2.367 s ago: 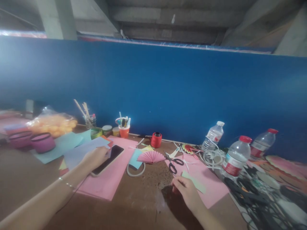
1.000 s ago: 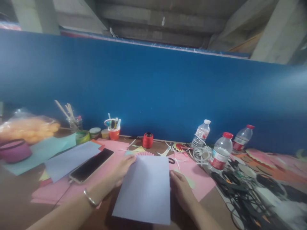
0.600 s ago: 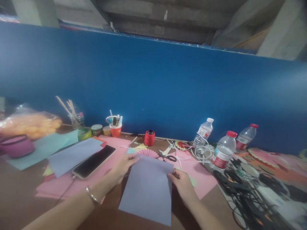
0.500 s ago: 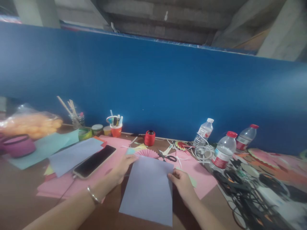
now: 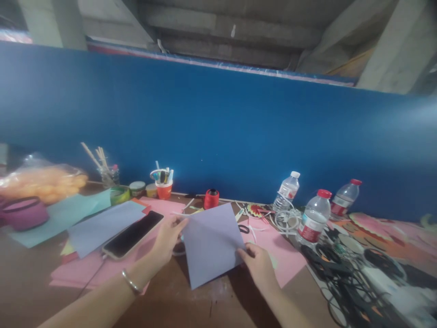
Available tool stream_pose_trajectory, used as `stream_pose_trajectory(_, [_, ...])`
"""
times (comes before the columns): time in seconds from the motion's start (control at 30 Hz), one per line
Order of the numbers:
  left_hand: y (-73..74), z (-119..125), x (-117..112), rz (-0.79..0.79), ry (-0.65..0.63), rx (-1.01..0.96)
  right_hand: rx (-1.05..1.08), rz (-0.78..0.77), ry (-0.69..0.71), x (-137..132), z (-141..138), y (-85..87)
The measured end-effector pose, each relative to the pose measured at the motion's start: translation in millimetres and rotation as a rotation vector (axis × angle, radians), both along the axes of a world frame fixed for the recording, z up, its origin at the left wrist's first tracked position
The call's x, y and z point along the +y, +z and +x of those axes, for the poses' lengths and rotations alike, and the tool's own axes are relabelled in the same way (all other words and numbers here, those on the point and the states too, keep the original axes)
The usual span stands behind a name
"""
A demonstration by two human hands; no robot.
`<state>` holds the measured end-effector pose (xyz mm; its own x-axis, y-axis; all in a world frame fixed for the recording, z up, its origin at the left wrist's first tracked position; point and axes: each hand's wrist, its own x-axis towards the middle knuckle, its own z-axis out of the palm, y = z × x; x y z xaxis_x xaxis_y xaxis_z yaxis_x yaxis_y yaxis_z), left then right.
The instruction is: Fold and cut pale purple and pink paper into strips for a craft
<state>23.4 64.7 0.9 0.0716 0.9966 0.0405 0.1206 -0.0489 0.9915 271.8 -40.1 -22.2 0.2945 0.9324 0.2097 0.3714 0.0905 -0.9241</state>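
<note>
A sheet of lavender paper [image 5: 213,246] is held up at a tilt over the brown table. My left hand [image 5: 170,237] pinches its upper left corner between thumb and fingers. My right hand [image 5: 257,262] grips its lower right edge, thumb on top. Behind the sheet, a black scissor handle [image 5: 243,229] peeks out, and the rest of the scissors is hidden. Pink paper [image 5: 285,253] lies to the right of the sheet. A phone [image 5: 134,233] rests on pink paper left of my left hand.
A red spool of thread [image 5: 211,199] and an orange cup of pens [image 5: 164,189] stand along the blue wall. Plastic bottles [image 5: 313,218] and tangled black cables [image 5: 341,273] crowd the right side. A purple tape roll [image 5: 25,214] sits at far left.
The lavender sheet has been lifted and turned, its near edge rising off the table and its far edge now covering the pink pleated paper. Both hands keep hold of it.
</note>
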Motion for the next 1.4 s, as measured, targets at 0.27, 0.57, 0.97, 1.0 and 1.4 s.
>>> stream_pose_trajectory(0.27, [29.6,-8,2,0.286,0.02,0.1,-0.639,0.745,-0.137,-23,31,50.3])
stream_pose_trajectory(0.57, [40.2,-7,-59,0.571,-0.487,0.6,-1.287,0.723,0.303,-32,25,7.0])
stream_pose_trajectory(0.97, [15.7,-8,-80,0.526,-0.902,0.976,-1.353,0.347,0.546,-25,-2,8.5])
stream_pose_trajectory(1.0, [15.5,-7,-79,0.5,-0.905,0.962,-1.349,0.333,0.564,-25,-10,10.5])
stream_pose_trajectory(1.4, [23.0,-23,-62,0.534,-0.92,0.987,-1.037,-0.089,0.776,4,-43,40.5])
